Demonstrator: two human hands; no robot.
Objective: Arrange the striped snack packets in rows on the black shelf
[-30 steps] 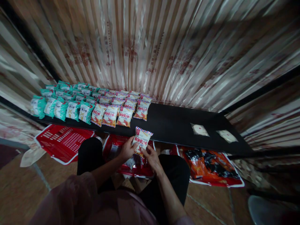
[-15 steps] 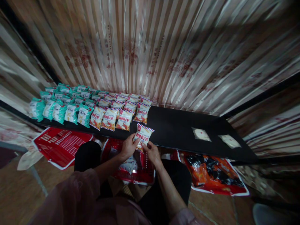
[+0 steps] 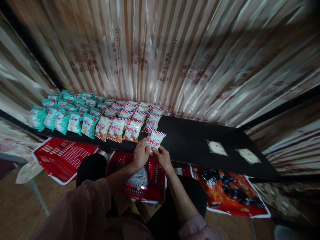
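Note:
Between my two hands is a white, red and orange snack bag (image 3: 154, 139) with a striped top edge, held at the front edge of the black shelf (image 3: 182, 136). My left hand (image 3: 141, 154) grips its left side. Thumb and fingers of my right hand (image 3: 163, 158) pinch its lower right corner. Just to the left stand rows of matching snack bags (image 3: 133, 129), the nearest slightly behind the held one. Farther left are rows of teal and white snack bags (image 3: 75, 122). Below my hands, a red basket (image 3: 160, 191) holds more striped bags (image 3: 138, 178).
Two flat white packets (image 3: 217, 148) lie on the shelf's right part. Under it on the right, a red basket holds orange and black packages (image 3: 227, 188). Another red basket (image 3: 62, 156) is tilted at the left. Striped curtains (image 3: 155, 53) hang behind the shelf.
Both hands have moved the snack bag slightly up and forward, closer to the row on the shelf. The view has shifted a little.

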